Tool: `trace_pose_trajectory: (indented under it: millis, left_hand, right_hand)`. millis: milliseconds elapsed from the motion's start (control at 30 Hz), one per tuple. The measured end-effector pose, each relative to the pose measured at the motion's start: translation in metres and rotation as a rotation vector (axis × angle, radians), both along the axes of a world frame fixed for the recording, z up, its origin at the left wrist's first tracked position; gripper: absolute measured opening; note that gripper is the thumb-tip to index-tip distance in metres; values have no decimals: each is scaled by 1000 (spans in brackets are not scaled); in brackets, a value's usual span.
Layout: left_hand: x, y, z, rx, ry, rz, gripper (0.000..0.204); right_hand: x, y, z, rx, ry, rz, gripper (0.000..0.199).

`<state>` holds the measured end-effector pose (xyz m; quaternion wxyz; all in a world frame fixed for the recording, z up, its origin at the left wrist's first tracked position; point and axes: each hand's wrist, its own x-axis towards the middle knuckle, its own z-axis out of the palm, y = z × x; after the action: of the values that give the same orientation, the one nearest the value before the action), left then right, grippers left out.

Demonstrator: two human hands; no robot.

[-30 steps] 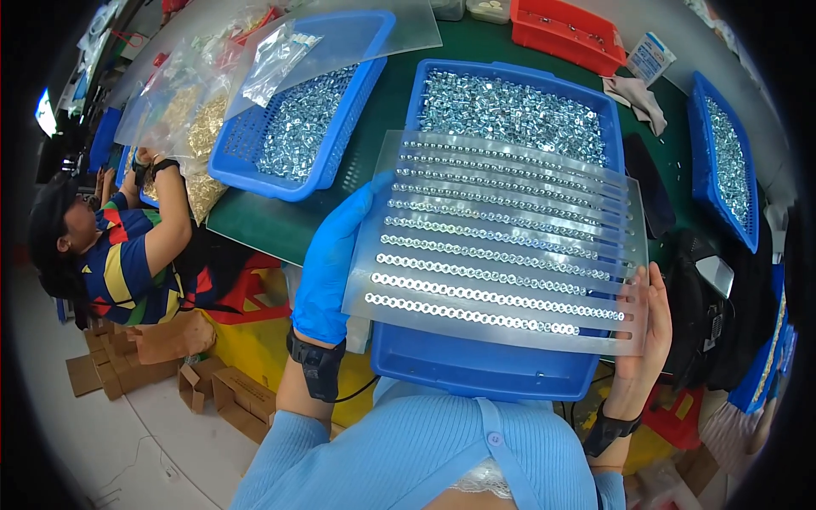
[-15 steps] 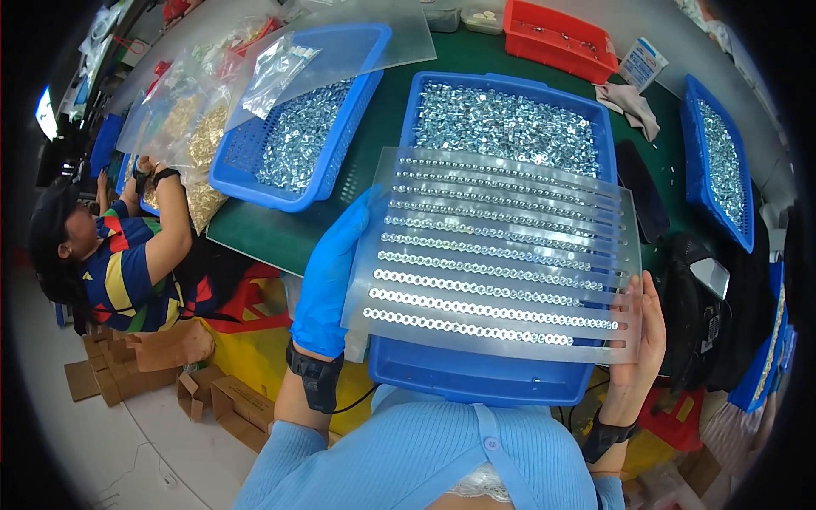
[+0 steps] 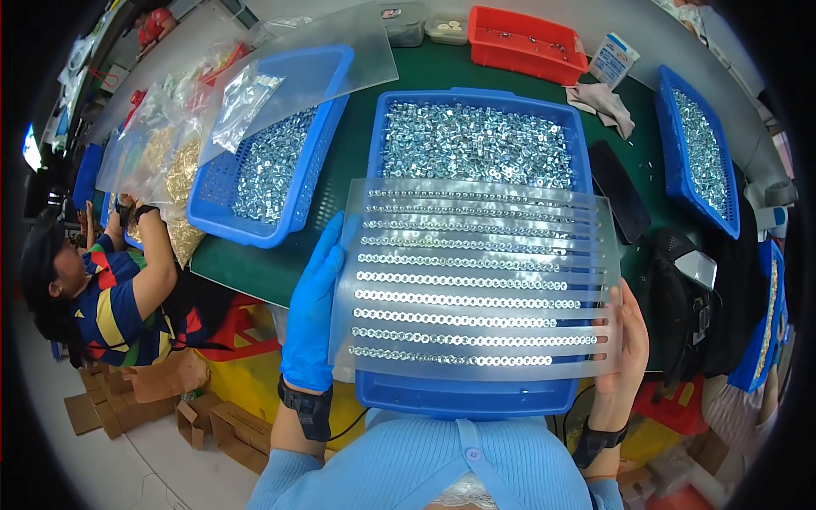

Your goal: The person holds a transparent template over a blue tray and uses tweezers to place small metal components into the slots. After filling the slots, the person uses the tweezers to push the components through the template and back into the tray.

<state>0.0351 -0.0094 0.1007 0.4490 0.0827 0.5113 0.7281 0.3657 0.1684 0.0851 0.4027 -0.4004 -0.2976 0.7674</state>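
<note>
over the blue bin, at 9 and 3 o'clock, left hand and right hand grip a clear slotted tray lined with small metal nuts.

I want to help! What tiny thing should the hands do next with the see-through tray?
Probably tilt or shake it gently over the blue bin. The left hand and right hand hold the tray by its edges above the bin; the near rows look full of small metal parts, the far rows thinner.
</note>
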Motion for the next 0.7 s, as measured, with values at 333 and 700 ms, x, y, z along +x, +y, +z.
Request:
trace_pose_trajectory:
  millis: [333, 700]
  left_hand:
    - [-1, 0, -7, -84, 105, 9, 57]
    - [-1, 3, -13, 36, 59, 32, 56]
  right_hand:
    - [-3, -3, -3, -39, -82, 34, 46]
    - [-1, 5, -14, 145, -280, 126, 38]
